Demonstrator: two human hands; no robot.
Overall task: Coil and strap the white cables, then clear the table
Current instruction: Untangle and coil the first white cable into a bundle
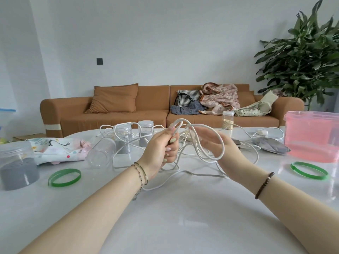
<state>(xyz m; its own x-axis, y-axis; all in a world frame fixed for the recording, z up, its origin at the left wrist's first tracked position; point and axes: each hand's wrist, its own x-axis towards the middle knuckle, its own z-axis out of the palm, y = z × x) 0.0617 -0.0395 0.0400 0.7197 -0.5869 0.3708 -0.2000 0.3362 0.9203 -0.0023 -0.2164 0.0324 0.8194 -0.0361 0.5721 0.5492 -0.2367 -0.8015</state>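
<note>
So, the white cable [201, 174] was gripped in a bunch by the curled fingers of the left hand [161, 149], just above the table [174, 217]. A few loops were draped round the right hand [216, 145], fingers stretched out straight and loose, and the rest was sprawled across the tabletop.

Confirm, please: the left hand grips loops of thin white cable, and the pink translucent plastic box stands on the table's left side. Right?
No: the head view shows the pink plastic box on the right side of the table. The left hand does grip the white cable loops.
</note>
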